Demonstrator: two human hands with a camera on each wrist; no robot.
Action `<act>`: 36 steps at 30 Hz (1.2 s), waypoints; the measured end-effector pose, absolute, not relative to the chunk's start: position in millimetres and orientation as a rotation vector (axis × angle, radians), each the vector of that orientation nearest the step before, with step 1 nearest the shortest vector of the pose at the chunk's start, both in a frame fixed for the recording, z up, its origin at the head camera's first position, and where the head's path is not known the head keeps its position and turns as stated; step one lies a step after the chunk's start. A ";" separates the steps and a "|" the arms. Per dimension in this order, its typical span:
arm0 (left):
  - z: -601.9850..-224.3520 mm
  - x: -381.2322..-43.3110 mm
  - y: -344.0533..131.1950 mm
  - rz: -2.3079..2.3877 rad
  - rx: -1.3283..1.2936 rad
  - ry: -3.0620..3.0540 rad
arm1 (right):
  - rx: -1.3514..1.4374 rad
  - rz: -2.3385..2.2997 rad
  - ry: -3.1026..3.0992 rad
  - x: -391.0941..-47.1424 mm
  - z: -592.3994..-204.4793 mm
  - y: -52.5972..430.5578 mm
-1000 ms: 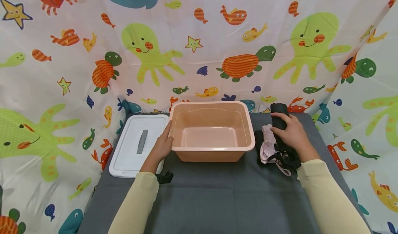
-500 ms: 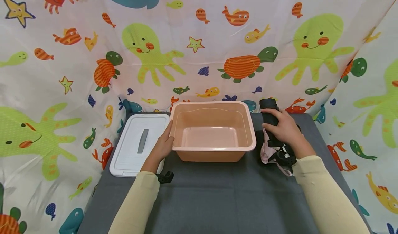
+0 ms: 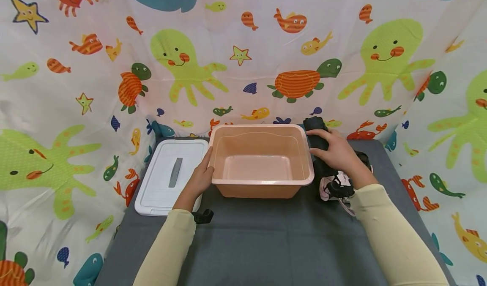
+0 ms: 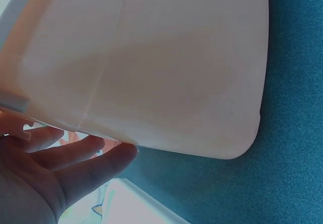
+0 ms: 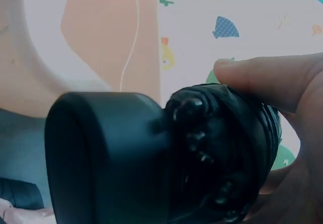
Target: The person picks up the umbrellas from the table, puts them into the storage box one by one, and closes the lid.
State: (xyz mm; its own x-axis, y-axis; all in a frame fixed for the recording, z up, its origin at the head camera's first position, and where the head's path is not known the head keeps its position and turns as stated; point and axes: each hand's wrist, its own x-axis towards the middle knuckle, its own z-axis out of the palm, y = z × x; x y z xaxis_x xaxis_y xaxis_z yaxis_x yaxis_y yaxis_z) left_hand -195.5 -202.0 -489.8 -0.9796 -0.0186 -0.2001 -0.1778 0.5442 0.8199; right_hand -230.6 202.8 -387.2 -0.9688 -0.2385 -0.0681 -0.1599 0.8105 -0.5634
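While the right hand (image 3: 338, 153) is gripping a black folded umbrella with a smooth rounded handle (image 3: 318, 143) close by the right end of a peach rectangular plastic tub (image 3: 262, 182), a bump is looking the likeliest trouble: the umbrella and the rim are overlapping in the head view, and whether they are touching I cannot tell. The left hand (image 3: 195, 182) is resting nearly straight fingers along the tub's outer left side without visibly clamping it, so a hard knock could be sliding the tub toward the white plastic lid with a grey handle (image 3: 156, 193). Fingers and thumb are holding the gathered fabric, so the handle end could be tipping if that cloth is twisting. A soft pink-and-black bundle (image 3: 335, 189) is lying just beside the right wrist, where its loose strap could be snagging.

The umbrella is sitting right of centre in the frame, inside the right hand's grip, well apart from the left hand, with the tub standing between.
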 end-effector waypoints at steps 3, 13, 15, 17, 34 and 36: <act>-489.5 -195.7 -201.8 1.412 -0.176 2.608 | -0.324 -0.858 2.844 -231.7 -384.7 195.8; -490.0 -194.6 -203.2 1.402 -0.172 2.606 | -0.381 -0.813 2.826 -233.9 -379.3 173.2; -490.1 -194.6 -203.1 1.401 -0.179 2.599 | -0.396 -0.812 2.825 -234.2 -379.2 169.4; -490.0 -195.0 -203.0 1.399 -0.183 2.595 | -0.419 -0.823 2.820 -234.9 -379.2 166.2; -491.5 -194.7 -203.5 1.421 -0.189 2.596 | -0.566 -0.749 2.756 -246.1 -384.7 140.8; -491.4 -194.6 -203.5 1.418 -0.190 2.598 | -0.580 -0.736 2.757 -247.2 -384.7 138.7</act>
